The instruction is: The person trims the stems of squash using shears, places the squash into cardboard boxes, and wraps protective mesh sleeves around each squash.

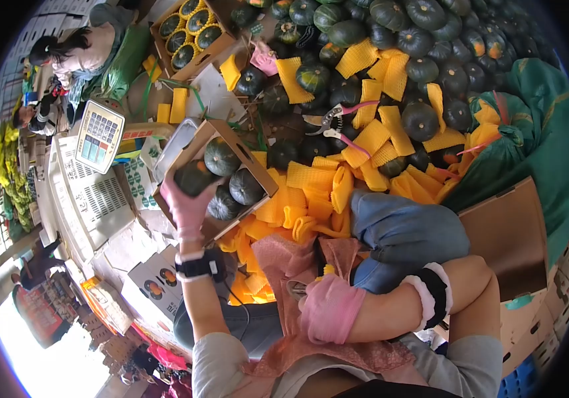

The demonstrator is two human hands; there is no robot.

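Note:
My left hand (pixel 188 207), in a pink glove, reaches into a cardboard box (pixel 248 144). Its thumb and fingers are round the near side of a dark green squash (pixel 195 178). Beside that one in the box sit other squashes, among them a ribbed one (pixel 222 157) and another (pixel 246 186). My right hand (pixel 331 308), also gloved in pink, is closed in front of my lap. A small item with a yellow end and a metallic part (pixel 295 288) shows at its fingers; its kind is unclear.
Yellow foam net sleeves (pixel 284 199) lie heaped before me. Red-handled pruning shears (pixel 335 123) rest open on the pile. Many squashes (pixel 421 121) fill the far side. A digital scale (pixel 99 136) stands left, with a packed box (pixel 191 33) beyond. Another person (pixel 88 50) sits at upper left.

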